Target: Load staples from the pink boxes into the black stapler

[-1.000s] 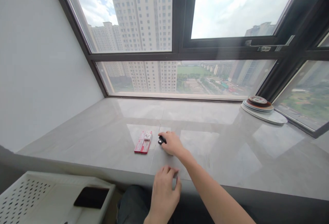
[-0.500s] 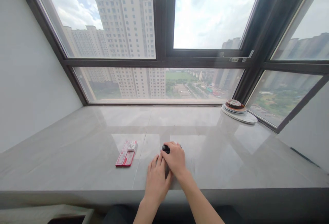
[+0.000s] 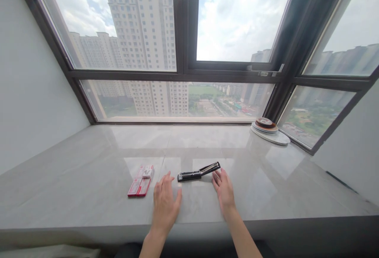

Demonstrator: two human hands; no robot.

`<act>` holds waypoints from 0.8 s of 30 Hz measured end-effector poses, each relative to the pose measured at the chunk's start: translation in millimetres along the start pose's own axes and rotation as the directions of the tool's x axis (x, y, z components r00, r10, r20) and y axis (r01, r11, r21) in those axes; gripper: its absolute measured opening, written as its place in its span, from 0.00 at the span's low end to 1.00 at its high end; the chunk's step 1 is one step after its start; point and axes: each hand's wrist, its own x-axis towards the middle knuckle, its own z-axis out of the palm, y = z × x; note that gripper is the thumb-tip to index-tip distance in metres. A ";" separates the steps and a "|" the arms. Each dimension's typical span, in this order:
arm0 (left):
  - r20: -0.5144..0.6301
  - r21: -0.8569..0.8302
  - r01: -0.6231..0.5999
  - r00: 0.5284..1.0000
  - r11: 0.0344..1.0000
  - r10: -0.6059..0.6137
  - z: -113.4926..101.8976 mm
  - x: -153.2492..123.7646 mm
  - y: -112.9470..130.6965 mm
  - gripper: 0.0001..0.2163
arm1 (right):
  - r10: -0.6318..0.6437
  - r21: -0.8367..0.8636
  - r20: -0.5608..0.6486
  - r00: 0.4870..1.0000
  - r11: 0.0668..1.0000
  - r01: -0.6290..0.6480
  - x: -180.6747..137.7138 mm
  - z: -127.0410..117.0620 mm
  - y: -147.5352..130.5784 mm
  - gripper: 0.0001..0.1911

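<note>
A black stapler [image 3: 190, 176] lies folded open on the pale sill, its base to the left and its other arm slanting up to the right with metal parts showing. My left hand [image 3: 166, 202], open with thumb and fingers apart, rests by the stapler's left end without holding it. On the other side, my right hand [image 3: 225, 193] is close below the tip of the raised arm, fingers loosely extended and open. Whether a fingertip touches that tip I cannot tell. Red and white small boxes [image 3: 138, 187] lie left of my left hand, with a small white packet [image 3: 147, 172] on top.
The glossy stone windowsill [image 3: 89, 194] spreads across in front of me, ending in a front edge near my forearms. A stack of plates and discs [image 3: 266, 127] stands in the back right corner. Dark window frames [image 3: 183, 77] border the back.
My hands have parted from their close grasp over a dark object, left hand to the left, right hand to the right. The stapler now shows fully, unfolded. The view has shifted slightly.
</note>
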 end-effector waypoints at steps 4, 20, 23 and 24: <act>-0.151 0.218 0.289 0.954 0.932 -0.260 -20.6 -7.9 -31.4 0.24 | -0.041 -0.203 0.065 0.997 0.978 0.053 -25.1 -22.2 -0.6 0.38; 0.256 -0.427 -0.070 0.947 0.902 0.195 -12.8 -2.6 15.1 0.18 | 0.123 -0.797 0.389 0.913 0.542 0.266 -42.0 22.4 -10.0 0.17; 0.267 -0.455 -0.075 0.939 0.887 0.217 -8.7 2.3 18.4 0.19 | 0.171 -0.771 0.365 0.915 0.606 0.195 -22.4 6.0 -12.2 0.19; 0.264 -0.462 -0.075 0.940 0.884 0.218 -8.1 3.0 17.4 0.19 | 0.177 -0.773 0.354 0.919 0.608 0.181 -16.8 -1.0 -14.1 0.19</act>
